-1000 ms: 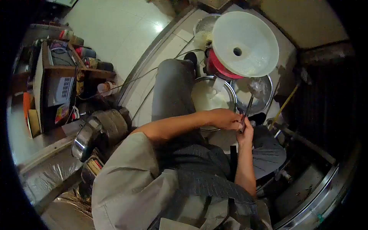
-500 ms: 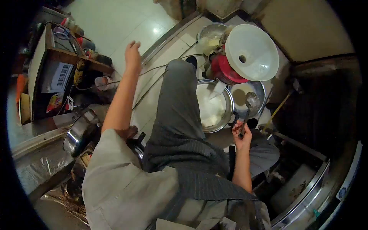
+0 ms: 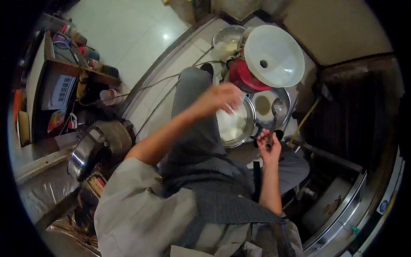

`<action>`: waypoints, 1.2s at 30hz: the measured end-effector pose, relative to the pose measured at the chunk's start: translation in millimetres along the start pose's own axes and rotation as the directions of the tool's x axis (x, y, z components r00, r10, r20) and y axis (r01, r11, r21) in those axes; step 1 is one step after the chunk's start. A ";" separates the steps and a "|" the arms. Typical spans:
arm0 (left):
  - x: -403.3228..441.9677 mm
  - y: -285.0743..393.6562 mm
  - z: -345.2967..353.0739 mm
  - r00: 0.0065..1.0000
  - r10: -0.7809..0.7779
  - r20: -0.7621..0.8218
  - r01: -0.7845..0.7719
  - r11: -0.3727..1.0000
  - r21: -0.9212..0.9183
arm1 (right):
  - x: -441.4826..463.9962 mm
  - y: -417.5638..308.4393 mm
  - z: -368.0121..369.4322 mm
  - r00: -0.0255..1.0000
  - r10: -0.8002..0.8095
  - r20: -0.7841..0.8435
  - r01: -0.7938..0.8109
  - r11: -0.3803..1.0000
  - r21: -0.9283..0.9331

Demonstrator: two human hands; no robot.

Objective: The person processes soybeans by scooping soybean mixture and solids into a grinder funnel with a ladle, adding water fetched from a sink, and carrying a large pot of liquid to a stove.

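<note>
My left hand [image 3: 225, 97], smeared by motion, is above a metal pot [image 3: 253, 124] of white liquid and in front of the pale spout of a red machine [image 3: 244, 77]. Its fingers are too blurred to read. On the right, my right hand [image 3: 269, 146] is closed around the dark handle of a metal ladle [image 3: 279, 107]. The ladle's bowl points up, over a metal basin [image 3: 288, 99] that holds off-white liquid. A wide white hopper [image 3: 278, 51] with a hole in it tops the machine.
Behind the machine stands another metal bowl [image 3: 217, 40]. A cable [image 3: 160, 81] runs across the tiled floor. At left are a cluttered shelf [image 3: 81, 68] and a steel pot [image 3: 81, 154]. A yellow-handled tool [image 3: 306, 118] leans at right.
My left hand has swung from the far left over to the pot, now covering part of the spout. My right hand keeps hold of the ladle. The view has shifted slightly.
</note>
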State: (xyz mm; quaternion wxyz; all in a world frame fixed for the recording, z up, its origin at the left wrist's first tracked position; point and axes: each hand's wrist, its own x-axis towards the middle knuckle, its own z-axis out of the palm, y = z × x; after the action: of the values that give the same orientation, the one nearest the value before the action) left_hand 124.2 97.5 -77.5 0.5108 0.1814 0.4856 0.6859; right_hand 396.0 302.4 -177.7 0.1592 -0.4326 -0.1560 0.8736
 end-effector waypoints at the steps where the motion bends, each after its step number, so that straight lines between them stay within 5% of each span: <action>1: 11.0 -17.5 20.2 0.989 -0.098 0.115 0.092 0.994 0.057 | 1.7 0.2 1.4 1.000 0.021 -0.005 -0.021 1.000 0.014; 3: 37.5 -56.9 50.7 0.927 -0.296 0.230 0.214 0.921 0.326 | 3.5 2.4 6.2 0.999 0.034 -0.015 -0.033 0.999 0.038; 4: 47.3 -66.1 64.4 0.922 -0.303 0.241 0.214 0.918 0.333 | 3.4 3.8 12.3 0.997 0.027 -0.065 -0.028 1.000 -0.012; 6: 63.0 -82.1 86.6 0.794 -0.562 0.230 0.427 0.786 0.447 | -2.8 4.8 32.3 0.993 0.001 -0.117 -0.014 0.994 -0.112; 9: 77.3 -101.7 102.3 0.710 -0.673 0.209 0.579 0.726 0.370 | 6.6 6.7 28.5 0.996 0.054 -0.067 -0.063 0.987 -0.146; 11: 87.3 -117.9 109.4 0.698 -0.685 0.210 0.591 0.716 0.371 | 9.0 6.6 34.3 0.981 -0.002 -0.195 -0.016 0.996 -0.093; 14: 93.9 -137.2 119.8 0.765 -0.621 0.173 0.586 0.781 0.216 | 11.0 -3.7 27.0 1.000 -0.008 -0.012 0.006 0.987 -0.159; 16: 103.2 -143.7 119.4 0.735 -0.574 0.362 0.583 0.807 0.096 | 26.5 -10.1 7.3 0.987 -0.058 -0.148 0.025 0.976 -0.219; 18: 115.4 -130.3 129.2 0.747 -0.622 0.233 0.630 0.775 0.047 | 52.9 -33.7 -21.8 0.959 -0.097 -0.265 0.020 0.960 -0.280; 20: 126.7 -123.9 128.2 0.706 -0.667 0.238 0.627 0.745 0.228 | 89.4 -61.4 -57.5 0.907 -0.323 -0.269 0.178 0.875 -0.450; 23: 139.7 -94.4 139.9 0.729 -0.659 0.188 0.614 0.750 0.245 | 156.8 -72.9 -127.1 0.833 -0.390 -0.392 0.096 0.800 -0.592; 27: 162.6 -95.6 145.6 0.670 -0.724 0.163 0.660 0.682 0.314 | 229.7 -51.5 -216.7 0.748 -0.256 -0.612 -0.463 0.459 -0.758; 29: 167.1 -99.3 149.2 0.661 -0.749 0.042 0.717 0.648 0.258 | 243.5 -28.4 -249.5 0.702 -0.220 -0.677 -0.597 0.336 -0.728; 31: 169.7 -112.9 145.3 0.646 -0.763 0.035 0.721 0.624 0.300 | 254.3 -8.9 -269.6 0.623 -0.010 -0.782 -0.595 0.643 -0.482; 32: 170.3 -117.5 141.8 0.652 -0.758 0.026 0.712 0.623 0.324 | 256.3 0.8 -277.7 0.615 0.003 -0.789 -0.605 0.643 -0.469; 34: 176.3 -110.8 143.7 0.628 -0.778 0.025 0.724 0.596 0.347 | 255.9 18.2 -286.6 0.892 0.095 -0.441 -0.133 0.990 -0.056; 36: 175.4 -109.9 142.6 0.612 -0.791 0.025 0.729 0.576 0.370 | 287.9 40.8 -319.7 0.869 0.132 -0.478 -0.190 0.979 -0.074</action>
State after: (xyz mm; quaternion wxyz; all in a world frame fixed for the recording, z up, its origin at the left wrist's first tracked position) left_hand 215.7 320.6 -148.5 0.7620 0.0990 0.5710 0.2891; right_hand 482.1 427.7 -582.2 0.0929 -0.6516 -0.1279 0.7419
